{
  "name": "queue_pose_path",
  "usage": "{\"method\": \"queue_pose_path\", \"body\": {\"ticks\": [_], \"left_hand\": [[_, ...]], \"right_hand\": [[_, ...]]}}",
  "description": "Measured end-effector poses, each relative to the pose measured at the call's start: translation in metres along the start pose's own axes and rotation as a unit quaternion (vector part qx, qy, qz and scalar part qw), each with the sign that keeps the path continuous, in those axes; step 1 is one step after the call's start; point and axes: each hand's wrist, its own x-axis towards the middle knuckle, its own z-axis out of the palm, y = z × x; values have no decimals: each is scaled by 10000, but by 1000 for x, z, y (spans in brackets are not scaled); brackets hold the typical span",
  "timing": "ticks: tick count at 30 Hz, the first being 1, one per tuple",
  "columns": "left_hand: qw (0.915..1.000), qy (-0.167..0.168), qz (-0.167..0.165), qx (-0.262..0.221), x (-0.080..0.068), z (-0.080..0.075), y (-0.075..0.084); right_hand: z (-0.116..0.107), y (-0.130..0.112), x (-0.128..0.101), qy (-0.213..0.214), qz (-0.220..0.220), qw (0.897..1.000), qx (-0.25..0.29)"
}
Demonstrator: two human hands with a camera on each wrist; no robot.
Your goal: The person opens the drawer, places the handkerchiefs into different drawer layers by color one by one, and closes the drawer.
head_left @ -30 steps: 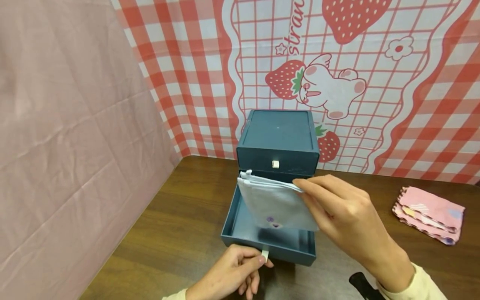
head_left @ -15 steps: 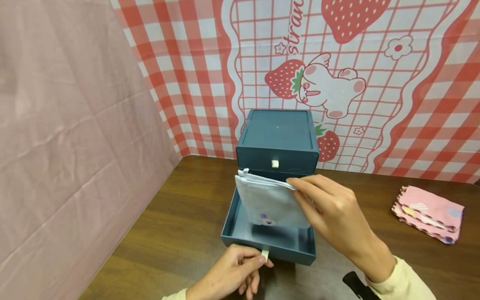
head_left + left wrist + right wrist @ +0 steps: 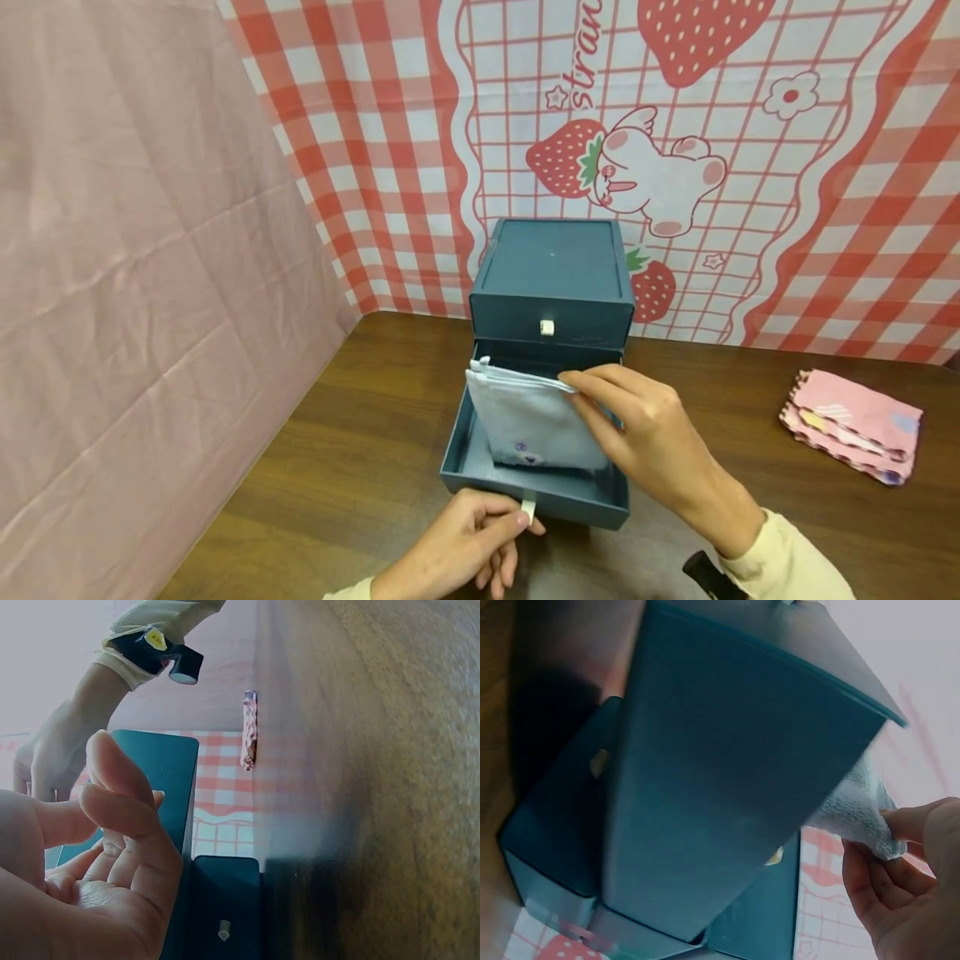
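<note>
A dark teal drawer is pulled out from under the cabinet's top section. My left hand pinches the white pull tab on its front between thumb and fingers. Above the open drawer, my right hand holds a folded pale blue towel by its upper right corner. The towel hangs upright, its purple embroidered face toward me and its lower edge down inside the drawer walls. In the right wrist view, thumb and fingers pinch the towel's edge beyond the drawer's side wall.
The cabinet stands against a red-checked cloth; its top drawer is closed. Below the pulled drawer, a lower drawer front is closed too. A folded pink towel lies at right on the wooden table. Pink fabric hangs at left.
My right hand has moved left and then down with the blue towel, whose lower edge sits lower in the drawer. The left hand stays on the tab.
</note>
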Motion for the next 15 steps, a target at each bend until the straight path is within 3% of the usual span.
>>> {"method": "queue_pose_path", "body": {"ticks": [6,10,15], "left_hand": [[9999,-40,67,67,0,0,-1],[9999,-61,124,100,0,0,-1],[9998,-25,140,158,0,0,-2]], "right_hand": [[5,7,-5,58,-157,9998,-80],[8,12,-5,239,-421,9979,-429],[9,17,-7,179,-404,9958,-801]]}}
